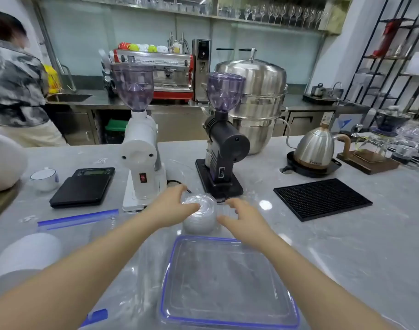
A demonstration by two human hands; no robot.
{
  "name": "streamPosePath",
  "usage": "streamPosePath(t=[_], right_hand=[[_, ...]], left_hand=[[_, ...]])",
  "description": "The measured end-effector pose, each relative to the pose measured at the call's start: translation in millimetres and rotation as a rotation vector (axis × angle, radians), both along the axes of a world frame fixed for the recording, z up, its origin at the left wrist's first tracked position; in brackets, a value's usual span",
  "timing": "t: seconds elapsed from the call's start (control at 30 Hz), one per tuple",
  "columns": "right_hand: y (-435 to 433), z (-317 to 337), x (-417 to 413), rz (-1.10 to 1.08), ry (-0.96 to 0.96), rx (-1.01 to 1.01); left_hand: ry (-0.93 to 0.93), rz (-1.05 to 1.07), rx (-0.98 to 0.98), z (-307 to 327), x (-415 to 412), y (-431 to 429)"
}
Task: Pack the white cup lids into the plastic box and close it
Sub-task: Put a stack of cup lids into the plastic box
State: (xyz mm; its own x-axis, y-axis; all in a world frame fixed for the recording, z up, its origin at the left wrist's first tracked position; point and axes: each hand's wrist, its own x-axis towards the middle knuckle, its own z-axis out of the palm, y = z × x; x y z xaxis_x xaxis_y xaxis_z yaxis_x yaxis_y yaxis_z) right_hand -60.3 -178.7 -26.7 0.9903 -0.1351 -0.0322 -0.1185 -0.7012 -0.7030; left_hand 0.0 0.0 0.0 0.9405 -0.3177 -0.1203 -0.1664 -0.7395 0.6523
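**Both Hands Closing on the Lid Stack Behind the Open Box**

The left hand [172, 206] sits against the left side of the stack of cup lids [199, 214], thumb lying across the top lid and fingers curled round the far side; it appears to touch the stack. The right hand [245, 222] is spread on the opposite side, fingers open and just beside the stack, not yet clamped. This two-sided approach suits a loose, nested stack: pressure from both flanks should keep the lids aligned when lifted.

The stack stands upright on the bench, midway along its width, just behind the far edge of the plastic box [227, 282]. The box, with blue rim seal, lies near the front edge, directly under the forearms, so the transfer path is short. Whether it is the base or its lid is unclear.

Beyond the stack stand a white grinder [141, 151] and a black grinder [224, 144]; a zip bag [78, 219] lies toward the left.
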Motion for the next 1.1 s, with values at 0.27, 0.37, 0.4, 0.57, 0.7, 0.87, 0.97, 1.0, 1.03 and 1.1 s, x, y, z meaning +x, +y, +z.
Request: streamPosePath(t=[0.27, 0.37, 0.4, 0.57, 0.7, 0.87, 0.97, 1.0, 1.03, 1.1], right_hand=[[4.4, -29.6, 55.8, -0.138, 0.363, 0.413], [7.3, -37.2, 72.6, -0.176, 0.415, 0.513], [8.5, -36.8, 75.5, -0.200, 0.426, 0.551], [11.8, -36.4, 87.5, -0.260, 0.500, 0.702], [16.1, -32.3, 93.0, -0.292, 0.554, 0.741], [17.9, -23.6, 99.3, -0.295, 0.504, 0.768], [19.6, -18.0, 98.4, -0.248, 0.461, 0.705], [19.7, -15.4, 97.4, -0.232, 0.443, 0.687], [19.8, -12.7, 96.3, -0.217, 0.421, 0.677], [20.7, -6.1, 93.6, -0.187, 0.388, 0.672]], left_hand=[[0.317, 0.275, -0.059, -21.3, 24.9, -26.2], [0.407, 0.347, -0.101, -26.7, 30.3, -33.9], [0.438, 0.367, -0.136, -27.9, 30.6, -35.2], [0.505, 0.457, -0.327, -34.5, 34.9, -39.6], [0.545, 0.479, -0.395, -27.6, 34.6, -42.7], [0.446, 0.471, -0.394, -24.0, 35.2, -44.2], [0.310, 0.425, -0.289, -21.2, 26.7, -42.1], [0.280, 0.417, -0.258, -19.5, 24.5, -39.3], [0.259, 0.406, -0.244, -17.1, 22.0, -36.1], [0.232, 0.391, -0.271, -10.5, 17.2, -27.9]])
